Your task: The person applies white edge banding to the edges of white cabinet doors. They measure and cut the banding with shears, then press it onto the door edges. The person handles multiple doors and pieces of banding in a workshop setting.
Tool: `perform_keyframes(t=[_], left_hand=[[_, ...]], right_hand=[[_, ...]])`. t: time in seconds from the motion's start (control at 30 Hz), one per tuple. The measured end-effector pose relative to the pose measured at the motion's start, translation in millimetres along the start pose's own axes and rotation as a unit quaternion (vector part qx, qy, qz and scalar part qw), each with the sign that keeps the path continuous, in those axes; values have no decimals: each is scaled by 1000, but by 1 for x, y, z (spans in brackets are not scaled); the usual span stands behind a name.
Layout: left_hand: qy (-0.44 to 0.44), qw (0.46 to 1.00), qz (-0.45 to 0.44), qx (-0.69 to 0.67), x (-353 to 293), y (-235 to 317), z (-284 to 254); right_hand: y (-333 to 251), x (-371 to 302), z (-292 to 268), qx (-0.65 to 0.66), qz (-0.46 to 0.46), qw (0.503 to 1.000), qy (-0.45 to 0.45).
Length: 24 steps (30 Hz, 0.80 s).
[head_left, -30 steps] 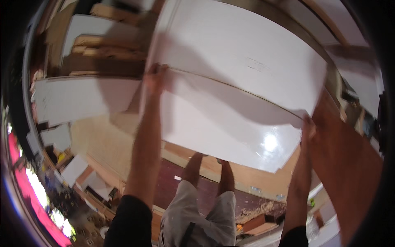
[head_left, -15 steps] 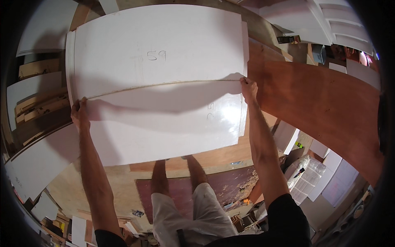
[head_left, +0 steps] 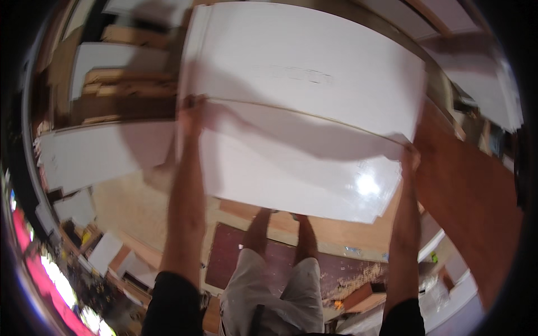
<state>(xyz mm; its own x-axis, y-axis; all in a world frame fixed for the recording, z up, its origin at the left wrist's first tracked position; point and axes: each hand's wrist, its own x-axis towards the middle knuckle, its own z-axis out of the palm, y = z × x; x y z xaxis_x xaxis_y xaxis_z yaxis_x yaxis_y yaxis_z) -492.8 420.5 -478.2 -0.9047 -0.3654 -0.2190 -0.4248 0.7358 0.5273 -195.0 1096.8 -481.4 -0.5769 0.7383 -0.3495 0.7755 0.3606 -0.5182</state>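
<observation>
Two white panels lie in front of me, one beyond the other, with a thin brown edge running between them. The far panel (head_left: 314, 50) carries faint pencil marks; the near panel (head_left: 280, 168) has a bright glare spot near its right end. My left hand (head_left: 194, 112), smeared by motion, grips the left end of that brown edge. At the edge's right end, my right hand (head_left: 411, 158) has its fingers closed on it. Both arms are stretched out and cast shadows over the white surfaces. Which panel the fingers hold is hard to tell.
A long reddish-brown board (head_left: 459, 190) stretches along the right. Stacked boards (head_left: 129, 84) and a white panel (head_left: 112, 151) are on the left. A dark red sheet (head_left: 235, 257) lies on the floor by my legs, with offcuts (head_left: 358, 299) to its right.
My view has swung left, so panels and hands appear farther right and tilted. Both hands stay at the ends of the brown edge. The picture is now more blurred.
</observation>
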Motion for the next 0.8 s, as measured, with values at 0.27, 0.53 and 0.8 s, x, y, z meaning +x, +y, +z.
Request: perform_keyframes(t=[0.27, 0.53, 0.8], left_hand=[[23, 988, -7, -150, -10, 6, 1], [67, 994, 20, -83, -11, 13, 0], [62, 997, 5, -53, -5, 15, 0]], right_hand=[[-8, -1, 8, -45, 30, 999, 9], [3, 2, 12, -25, -8, 999, 32], [0, 2, 10, -105, -16, 992, 63]])
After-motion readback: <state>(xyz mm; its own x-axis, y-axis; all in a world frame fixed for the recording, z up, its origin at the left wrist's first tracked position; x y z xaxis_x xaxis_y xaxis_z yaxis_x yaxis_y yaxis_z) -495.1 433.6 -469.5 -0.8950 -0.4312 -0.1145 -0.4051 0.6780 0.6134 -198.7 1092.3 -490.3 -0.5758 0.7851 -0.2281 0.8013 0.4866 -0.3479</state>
